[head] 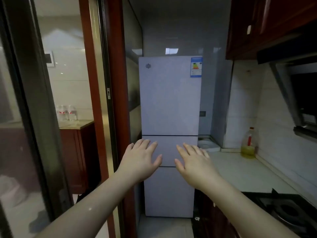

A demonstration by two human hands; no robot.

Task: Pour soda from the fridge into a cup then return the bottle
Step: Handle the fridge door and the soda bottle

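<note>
straight ahead, at the far end of a narrow kitchen, stands a pale three-door fridge with every door closed, so nothing inside it shows; the soda bottle and the cup are nowhere in view. an energy label sits at the top right corner of its upper door. both arms reach forward, palms down. the left hand is spread flat with fingers straight and holds nothing, and the right hand is likewise flat and spread, holding nothing; both hover in front of the middle door, and whether they touch it cannot be told. on the white counter to the right stands a clear oil bottle with a red cap, its lower part filled with yellow oil. a black gas stove lies nearer along that counter. through the glass sliding door on the left, two clear water bottles with red labels stand side by side on a wooden cabinet; how full they are is too blurred to tell.
</note>
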